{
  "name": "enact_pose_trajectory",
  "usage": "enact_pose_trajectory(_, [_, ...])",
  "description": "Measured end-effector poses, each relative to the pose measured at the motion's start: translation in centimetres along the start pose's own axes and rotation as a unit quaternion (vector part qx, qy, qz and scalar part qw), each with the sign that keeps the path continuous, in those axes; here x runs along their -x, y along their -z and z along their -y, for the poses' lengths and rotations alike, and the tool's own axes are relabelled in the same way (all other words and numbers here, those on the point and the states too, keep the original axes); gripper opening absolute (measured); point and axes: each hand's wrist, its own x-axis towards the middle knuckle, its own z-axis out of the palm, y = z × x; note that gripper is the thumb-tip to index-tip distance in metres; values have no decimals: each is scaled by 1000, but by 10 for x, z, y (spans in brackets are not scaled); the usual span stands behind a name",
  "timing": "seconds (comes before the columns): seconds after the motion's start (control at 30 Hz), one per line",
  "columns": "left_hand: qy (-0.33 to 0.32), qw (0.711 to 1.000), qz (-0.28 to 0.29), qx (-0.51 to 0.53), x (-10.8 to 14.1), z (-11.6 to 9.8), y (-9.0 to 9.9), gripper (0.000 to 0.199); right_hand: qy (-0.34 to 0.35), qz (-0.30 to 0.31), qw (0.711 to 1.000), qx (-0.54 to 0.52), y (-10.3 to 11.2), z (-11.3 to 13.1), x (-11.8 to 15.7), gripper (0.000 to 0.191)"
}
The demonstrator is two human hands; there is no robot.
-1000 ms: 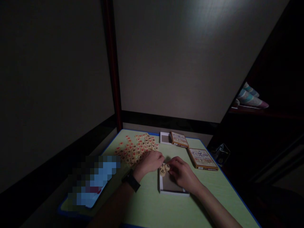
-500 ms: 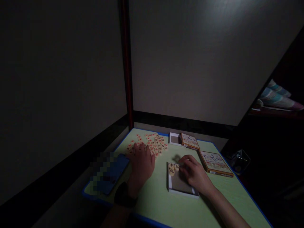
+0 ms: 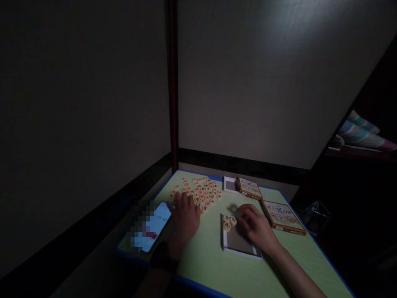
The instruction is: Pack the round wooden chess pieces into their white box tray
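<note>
My left hand (image 3: 186,216) lies palm down at the near edge of a spread of Chinese chess pieces (image 3: 206,192), its fingers apart and fingertips by the nearest pieces. These are small round discs with red or dark characters. Over the right part of a shallow white-edged box tray (image 3: 240,242) hovers my right hand (image 3: 256,227), fingers bent and thumb apart, with no piece visible between them. Three chess pieces (image 3: 227,224) with dark characters sit together in the tray's far left corner. Part of the tray's right side is hidden under my right hand.
A lit phone (image 3: 156,223) lies left of my left hand. At the back stand a half-open box (image 3: 231,185) and its printed sleeve (image 3: 249,187). Another printed box cover (image 3: 283,216) lies at right. The green table (image 3: 204,265) has a blue edge and meets walls behind.
The phone's screen has gone from dark to lit. My left hand has drawn back slightly from the pieces. My right hand stays over the tray; the whole view has shifted a little.
</note>
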Motion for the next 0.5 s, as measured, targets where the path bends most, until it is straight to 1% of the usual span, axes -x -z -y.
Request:
enact_pose_trajectory(0.1, [-54,998,-6,17,-17,-6,5,40,-12,-7,1000,9,-1,-4,-11,19])
enact_pose_trajectory(0.17, [-91,995,12,32,-32,-13,6,36,-21,14,999,28,-3,-4,-29,22])
enact_pose_trajectory(0.23, [-127,990,37,46,-45,-20,3,34,-22,72,995,64,-7,0,-53,24])
enact_pose_trajectory(0.27, [-142,987,44,51,-50,-23,1,33,-18,117,988,95,-10,3,-67,26])
enact_pose_trajectory(0.33, [-161,984,44,59,-54,-26,-6,32,-9,214,959,185,-18,11,-94,32])
enact_pose_trajectory(0.43, [-166,984,35,63,-52,-24,-14,31,-16,257,940,225,-35,19,-127,30])
enact_pose_trajectory(0.5, [-164,984,32,65,-48,-19,-13,29,-24,274,929,247,-45,21,-140,28])
